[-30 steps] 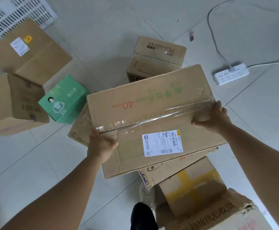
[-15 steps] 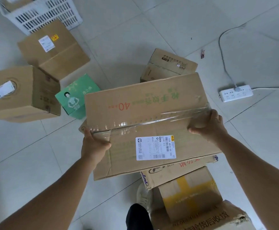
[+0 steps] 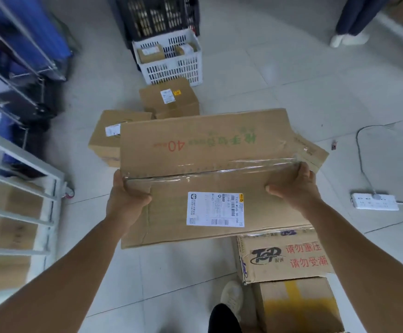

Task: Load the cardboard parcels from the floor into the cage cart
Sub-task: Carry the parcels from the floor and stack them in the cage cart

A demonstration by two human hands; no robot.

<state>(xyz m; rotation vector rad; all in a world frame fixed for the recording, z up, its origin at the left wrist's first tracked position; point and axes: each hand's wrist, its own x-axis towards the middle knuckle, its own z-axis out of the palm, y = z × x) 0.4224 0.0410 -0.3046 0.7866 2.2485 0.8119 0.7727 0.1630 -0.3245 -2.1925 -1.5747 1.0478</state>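
Pale floor tiles (image 3: 171,260) lie below as our left hand (image 3: 126,200) and right hand (image 3: 294,188) grip the ends of a long cardboard parcel (image 3: 207,164), crosswise before us, cage cart (image 3: 20,200) nearer our left.

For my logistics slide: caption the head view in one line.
Both hands, left hand and right hand, grip a large taped parcel above floor boxes, the white cage cart at left.
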